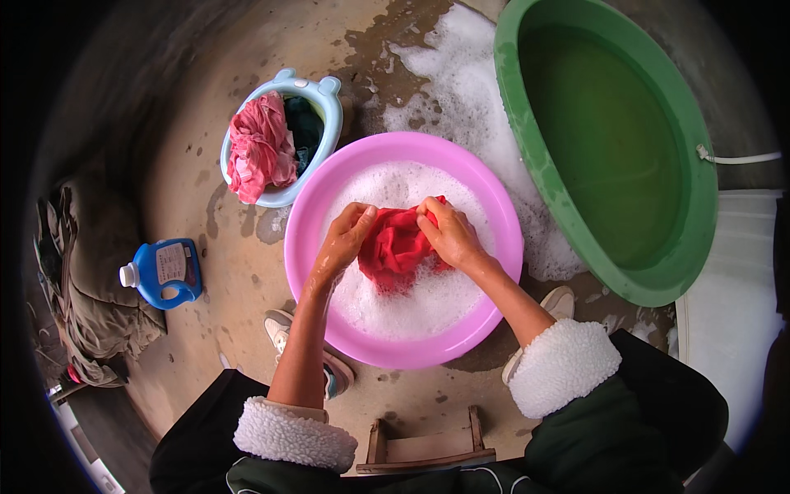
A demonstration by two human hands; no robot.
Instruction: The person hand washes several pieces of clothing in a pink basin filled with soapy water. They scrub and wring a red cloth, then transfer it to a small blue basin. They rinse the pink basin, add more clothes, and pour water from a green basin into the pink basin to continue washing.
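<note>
A wet red cloth [397, 249], perhaps a garment, is held up between both hands over a pink basin [306, 226]. White suds [387, 317] fill the basin, and the cloth's lower part hangs into them. My left hand [349, 237] grips the cloth's left edge, fingers closed on it. With its fingers pinched, my right hand [451, 232] holds the upper right edge. How the cloth is folded underneath cannot be made out.
A light-blue tub [332, 111] holding pink and dark clothes stands beyond the basin's left side. At right is a large green tub [527, 132] of water with a white hose [749, 158]. A blue detergent bottle [191, 267] lies left; a small wooden stool [428, 449] is near me. Spilled foam [469, 90] covers some floor.
</note>
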